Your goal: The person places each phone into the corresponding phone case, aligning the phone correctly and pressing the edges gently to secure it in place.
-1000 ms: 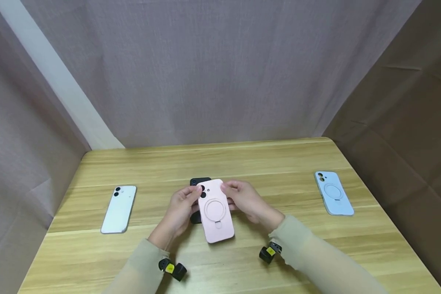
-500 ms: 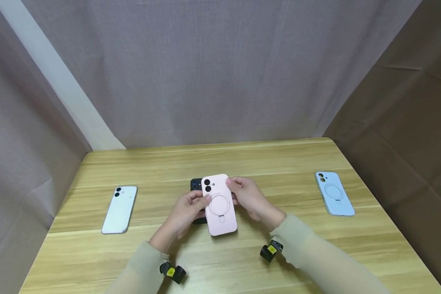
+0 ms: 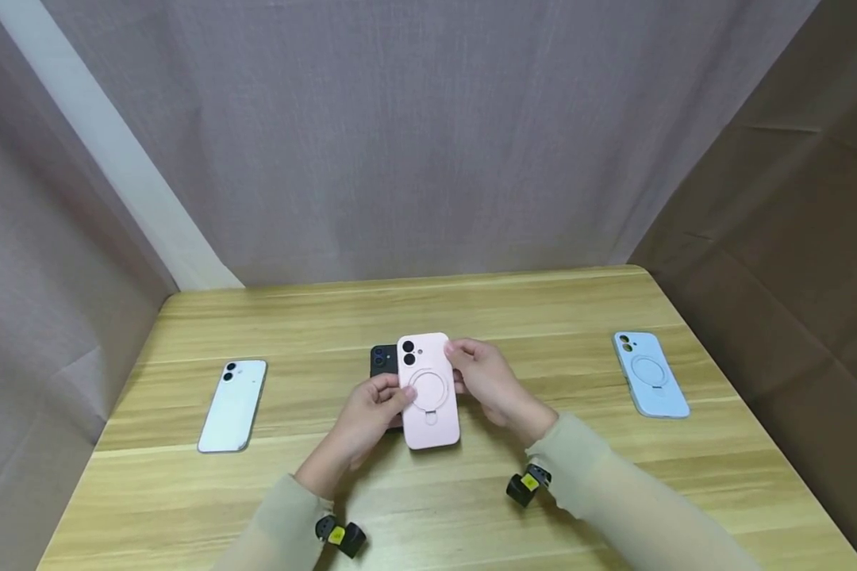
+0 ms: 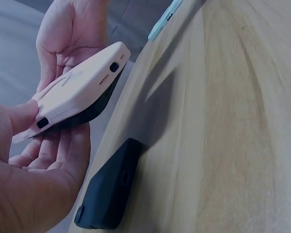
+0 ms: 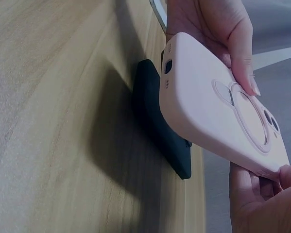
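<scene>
A pink phone case (image 3: 432, 432) with a ring on its back is held up between both hands, camera end away from me. My left hand (image 3: 368, 414) grips its left edge, thumb on the back and fingers beneath. At the upper right edge, my right hand (image 3: 490, 382) pinches it between thumb and fingers. In the left wrist view a dark slab (image 4: 100, 103) lies against the underside of the pink case, slightly tilted away from its rim. Below the hands a black phone or cased phone (image 3: 382, 361) rests on the table, partly hidden.
A white phone (image 3: 232, 406) lies camera side up at the left of the wooden table (image 3: 528, 309). Toward the right edge lies a light blue phone case (image 3: 650, 377) with a ring. Grey curtains (image 3: 428, 143) hang behind the table.
The pink case has moved up and slightly right and stands straighter. My left thumb has shifted from its top corner to the middle of the left edge; the right hand keeps its corner.
</scene>
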The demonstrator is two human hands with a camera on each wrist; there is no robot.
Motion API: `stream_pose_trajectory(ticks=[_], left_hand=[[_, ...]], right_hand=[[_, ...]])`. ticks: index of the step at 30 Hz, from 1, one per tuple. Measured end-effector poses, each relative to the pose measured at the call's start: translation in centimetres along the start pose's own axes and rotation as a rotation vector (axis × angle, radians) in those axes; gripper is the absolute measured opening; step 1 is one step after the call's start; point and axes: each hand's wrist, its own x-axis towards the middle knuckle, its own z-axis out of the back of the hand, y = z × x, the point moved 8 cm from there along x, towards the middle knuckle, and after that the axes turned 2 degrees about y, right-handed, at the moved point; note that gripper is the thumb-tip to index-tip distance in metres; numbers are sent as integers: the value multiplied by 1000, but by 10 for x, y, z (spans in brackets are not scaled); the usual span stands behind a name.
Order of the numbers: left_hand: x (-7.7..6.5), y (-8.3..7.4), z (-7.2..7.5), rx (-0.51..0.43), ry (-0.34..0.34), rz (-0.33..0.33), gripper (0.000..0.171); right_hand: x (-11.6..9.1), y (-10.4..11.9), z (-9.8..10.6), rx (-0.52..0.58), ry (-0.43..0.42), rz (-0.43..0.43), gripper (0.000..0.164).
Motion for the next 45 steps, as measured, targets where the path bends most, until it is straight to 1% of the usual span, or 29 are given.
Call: stream_pose_trajectory(ticks=[4,9,18,21,24,27,29,31,33,36,38,41,45], left_hand=[[-1,-2,-1,11,-14,-12,26],[-2,-4,0,18,-26,-17,22],[-3,-5,2,17,-31,-30,17],[-3,-5,1,18,-32,-35,20],[-3,-6,-3,28,-21,-37,24],[-2,-6,-5,31,4,-29,27],[-3,-4,-7,29,25,-8,28],[-4,-1,-10,39,70,18,30],[-6,2,-13,71,121,39,32],[-9,5,-18,115,176,51,33],[-10,5,-19,129,182,46,33],[-11,6,-19,129,171,43,30],[-12,7,-21,103,177,55,30]], right_hand=[[1,-2,0,7,-2,-18,28],[3,-4,-1,-22,12,-24,28],[4,-8,-2,-32,45,-35,33],[5,-9,-2,-41,44,-46,37],[5,-10,0,-39,23,-52,37],[5,-8,3,-44,-1,-45,34],[5,-7,4,-47,-8,-42,33],[4,-6,5,-51,-15,-37,33],[4,-4,7,-44,-27,-30,32],[3,-1,10,-27,-43,-13,33],[3,0,11,-16,-50,-7,33],[3,1,13,-9,-55,-7,33],[3,3,15,1,-66,-11,34]])
